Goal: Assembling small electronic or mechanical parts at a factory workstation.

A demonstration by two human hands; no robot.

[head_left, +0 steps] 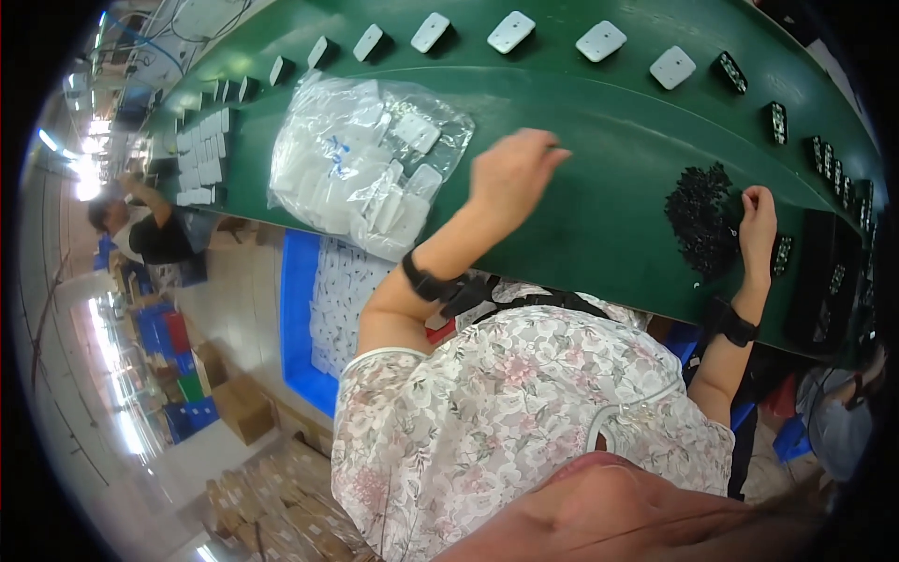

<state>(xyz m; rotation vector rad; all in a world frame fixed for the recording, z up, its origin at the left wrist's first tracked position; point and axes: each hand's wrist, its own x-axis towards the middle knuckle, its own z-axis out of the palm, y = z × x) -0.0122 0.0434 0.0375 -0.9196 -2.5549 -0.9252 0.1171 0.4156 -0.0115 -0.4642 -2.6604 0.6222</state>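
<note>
Over the green work surface (599,206), my left hand (513,180) is raised with its fingers drawn together. Something small and dark shows at its fingertips, too small to name. Left of it lies a clear plastic bag (314,159) full of white plastic covers. My right hand (757,229) pinches at the right edge of a heap of small black parts (698,220); whatever is between the fingers is hidden. Close to its wrist sits a black housing (783,255) with small light details inside.
White-topped units (600,41) run in a curved row along the far side, with open black housings (778,123) to the right. A black tray (817,234) stands at right. Below the table's left edge is a blue bin (298,328) of white parts. People (154,220) work at both sides.
</note>
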